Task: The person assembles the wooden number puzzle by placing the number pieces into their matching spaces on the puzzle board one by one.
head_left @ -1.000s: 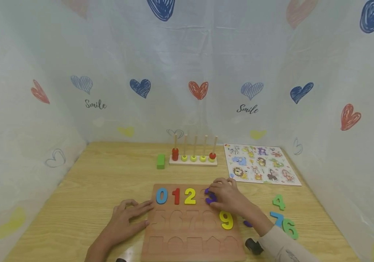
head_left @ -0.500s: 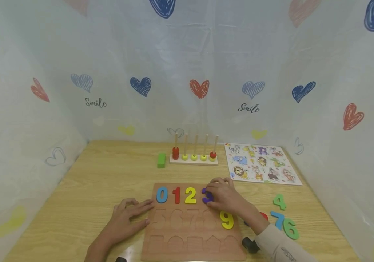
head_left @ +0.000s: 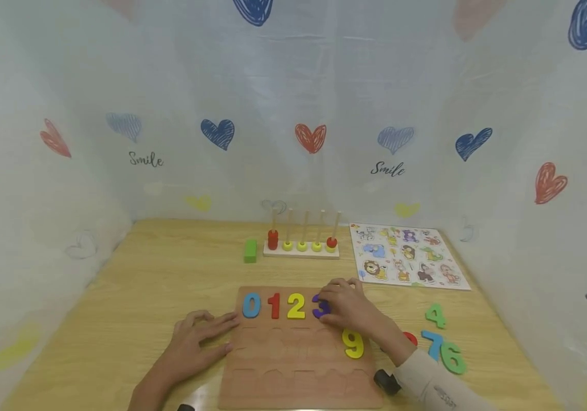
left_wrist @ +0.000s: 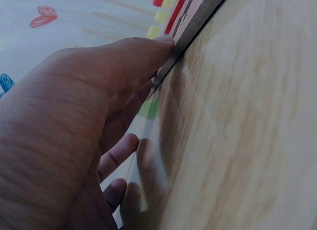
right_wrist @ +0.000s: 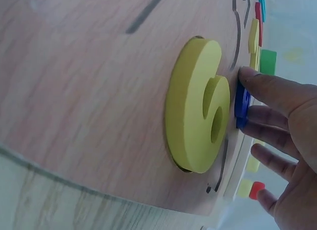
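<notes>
My right hand (head_left: 347, 306) pinches a purple number 3 (head_left: 319, 307) between thumb and fingers at the top row of a wooden number puzzle board (head_left: 283, 359). In the right wrist view the thumb and fingertips are on the purple 3's edges, low against the board. Blue 0 (head_left: 251, 306), red 1 (head_left: 274, 306) and yellow 2 (head_left: 296, 306) lie in that row to its left. Below my right hand a yellow 9 (right_wrist: 185, 116) sits in the second row. My left hand (head_left: 196, 342), fingers loosely extended, touches the board's left edge with thumb and index finger.
Green 4 (head_left: 435, 315), blue 7 (head_left: 432, 344) and green 6 (head_left: 453, 358) lie right of the board; a red piece (head_left: 410, 339) is partly behind my forearm. A peg stacker (head_left: 301, 251), green block (head_left: 250, 251) and animal puzzle (head_left: 409, 257) are farther back.
My right hand has shifted slightly left with the purple 3, bringing it closer to the yellow 2. A red piece behind the right forearm has come into view. My left hand stays at the board's edge.
</notes>
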{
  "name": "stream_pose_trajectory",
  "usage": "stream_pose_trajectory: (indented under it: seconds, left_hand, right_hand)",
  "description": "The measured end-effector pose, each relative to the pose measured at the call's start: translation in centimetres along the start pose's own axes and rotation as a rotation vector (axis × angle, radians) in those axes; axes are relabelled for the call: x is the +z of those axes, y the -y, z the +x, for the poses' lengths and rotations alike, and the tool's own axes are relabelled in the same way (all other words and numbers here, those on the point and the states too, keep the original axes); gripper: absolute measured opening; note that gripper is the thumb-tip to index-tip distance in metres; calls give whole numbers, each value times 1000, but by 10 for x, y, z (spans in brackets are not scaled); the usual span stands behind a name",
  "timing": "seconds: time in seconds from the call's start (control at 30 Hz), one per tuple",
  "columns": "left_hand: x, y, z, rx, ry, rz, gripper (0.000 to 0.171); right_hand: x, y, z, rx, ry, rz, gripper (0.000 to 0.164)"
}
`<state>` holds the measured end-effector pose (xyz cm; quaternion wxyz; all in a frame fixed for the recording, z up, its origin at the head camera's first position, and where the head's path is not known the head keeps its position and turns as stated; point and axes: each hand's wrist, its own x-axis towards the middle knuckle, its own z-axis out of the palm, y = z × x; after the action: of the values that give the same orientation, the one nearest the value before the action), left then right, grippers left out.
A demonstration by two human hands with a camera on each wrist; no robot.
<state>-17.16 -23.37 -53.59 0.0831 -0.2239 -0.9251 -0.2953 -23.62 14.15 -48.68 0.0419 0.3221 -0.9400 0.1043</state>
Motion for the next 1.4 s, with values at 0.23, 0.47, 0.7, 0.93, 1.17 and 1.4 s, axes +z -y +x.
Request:
stream_pose_trajectory:
  seconds: [0.23,0.47,0.7,0.93,1.17,1.4]
  left_hand:
    - [-2,2,-2,11,-7,14,46]
    - [1,1,0,17,-11,6,45]
    - [-1,-2,0,-1,2,6,45]
    - [1,-2,0,4,-10,14,45]
    - [3,1,1,-18,16,0,45]
    - [3,0,1,-4,6,11,44]
  right_hand:
    - [2,-1,-3,2,-12,-45,45]
    - [-6,-13,-25,-9,-60,-34,40]
    - [-13,-26,-43,5,-77,-27,31]
    - [-15,-39,-62,41,-116,-23,33]
    - [-18,-51,-76,83,-137,-21,33]
    - [-19,-66,-89,129,-158,-31,34]
